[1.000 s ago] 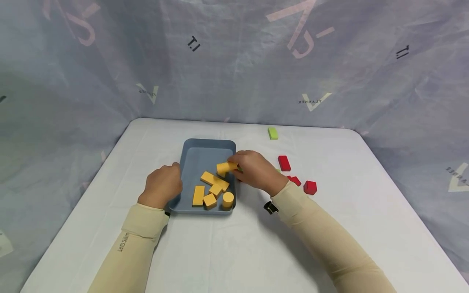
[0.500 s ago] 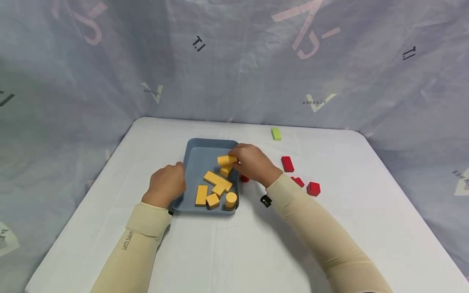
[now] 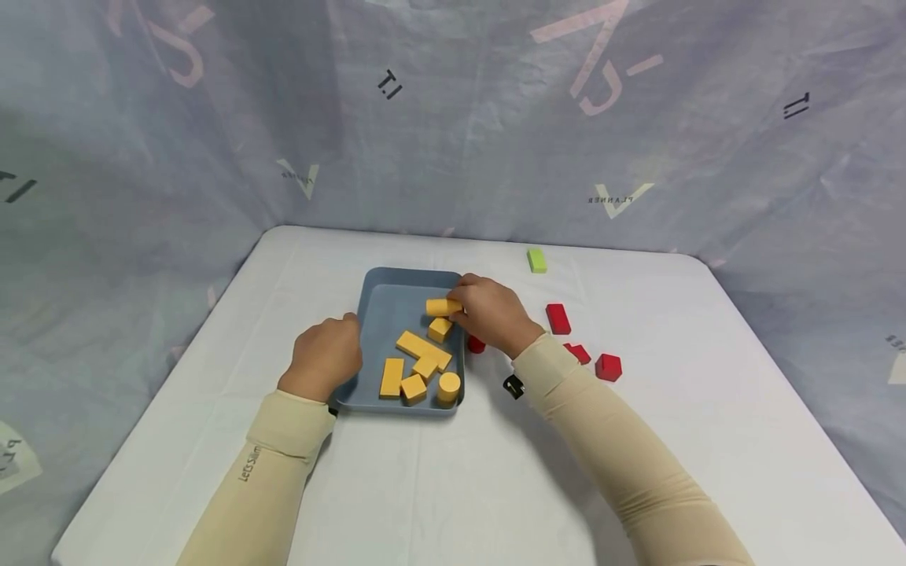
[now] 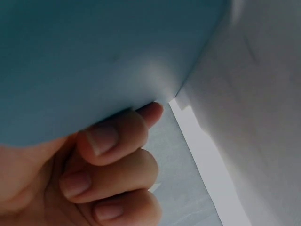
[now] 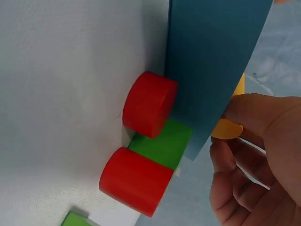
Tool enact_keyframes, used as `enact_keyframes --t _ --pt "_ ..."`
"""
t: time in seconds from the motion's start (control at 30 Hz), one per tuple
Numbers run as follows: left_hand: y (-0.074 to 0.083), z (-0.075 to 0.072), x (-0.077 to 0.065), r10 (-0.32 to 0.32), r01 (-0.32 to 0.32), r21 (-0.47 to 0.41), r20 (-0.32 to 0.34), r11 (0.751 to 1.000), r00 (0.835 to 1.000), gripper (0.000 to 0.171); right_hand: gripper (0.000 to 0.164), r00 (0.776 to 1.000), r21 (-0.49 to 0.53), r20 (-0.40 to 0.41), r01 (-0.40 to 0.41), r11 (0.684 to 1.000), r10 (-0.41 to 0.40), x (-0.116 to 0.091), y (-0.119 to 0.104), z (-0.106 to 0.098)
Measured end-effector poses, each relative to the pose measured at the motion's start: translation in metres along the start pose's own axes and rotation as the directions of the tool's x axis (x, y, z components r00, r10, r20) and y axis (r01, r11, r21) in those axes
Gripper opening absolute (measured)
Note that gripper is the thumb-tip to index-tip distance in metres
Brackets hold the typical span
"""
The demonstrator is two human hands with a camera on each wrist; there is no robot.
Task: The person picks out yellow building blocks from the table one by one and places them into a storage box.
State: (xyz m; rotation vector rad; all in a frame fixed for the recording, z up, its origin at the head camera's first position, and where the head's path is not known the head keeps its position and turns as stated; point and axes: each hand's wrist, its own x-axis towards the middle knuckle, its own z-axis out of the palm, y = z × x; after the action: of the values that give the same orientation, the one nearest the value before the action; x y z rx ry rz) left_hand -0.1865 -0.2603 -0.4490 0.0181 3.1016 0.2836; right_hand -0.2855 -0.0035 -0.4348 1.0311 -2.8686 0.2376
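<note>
A yellow cylinder (image 3: 442,307) lies sideways over the right part of a blue-grey tray (image 3: 382,277). My right hand (image 3: 490,313) pinches its right end between thumb and fingers, at the tray's right rim. In the right wrist view, part of the yellow cylinder (image 5: 227,129) shows between the fingertips beyond the tray wall. My left hand (image 3: 327,358) grips the tray's left side, its fingers (image 4: 120,167) curled at the edge in the left wrist view. Inside the tray are a yellow cube (image 3: 439,329), a long yellow block (image 3: 423,350), an upright yellow cylinder (image 3: 449,388) and several other yellow blocks.
Close outside the tray's right wall are a short red cylinder (image 5: 149,104), a green block (image 5: 162,143) and a longer red cylinder (image 5: 136,181). Farther right lie a red block (image 3: 557,318) and a red cube (image 3: 609,367). A light green block (image 3: 537,261) lies near the far edge.
My right hand has moved the yellow cylinder slightly toward the tray's far side, exposing the yellow cube below it. My left hand stays at the tray's edge. The head view has shifted slightly.
</note>
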Motion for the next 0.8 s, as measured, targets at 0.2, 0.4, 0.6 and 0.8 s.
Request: enact_keyframes --t 0.2,0.4,0.6,0.8 --pt "0.001 0.000 0.000 -0.007 0.007 -0.004 0.008 1.000 1.000 0.028 0.034 0.999 0.006 0.029 -0.031 1.000 0.031 0.002 0.003 0.007" --pt "0.001 0.000 -0.001 -0.009 0.009 -0.005 0.009 1.000 1.000 0.028 0.031 0.998 0.027 0.046 -0.037 0.999 0.036 0.005 0.002 0.011" --pt "0.001 0.000 -0.001 -0.012 0.012 -0.003 0.013 1.000 1.000 0.028 0.025 0.998 0.032 0.068 -0.014 0.999 0.012 0.006 0.000 0.012" --pt "0.003 -0.001 0.000 -0.015 0.015 0.004 0.011 1.000 1.000 0.026 0.025 0.996 0.038 0.089 -0.035 0.999 0.032 0.007 0.000 0.013"
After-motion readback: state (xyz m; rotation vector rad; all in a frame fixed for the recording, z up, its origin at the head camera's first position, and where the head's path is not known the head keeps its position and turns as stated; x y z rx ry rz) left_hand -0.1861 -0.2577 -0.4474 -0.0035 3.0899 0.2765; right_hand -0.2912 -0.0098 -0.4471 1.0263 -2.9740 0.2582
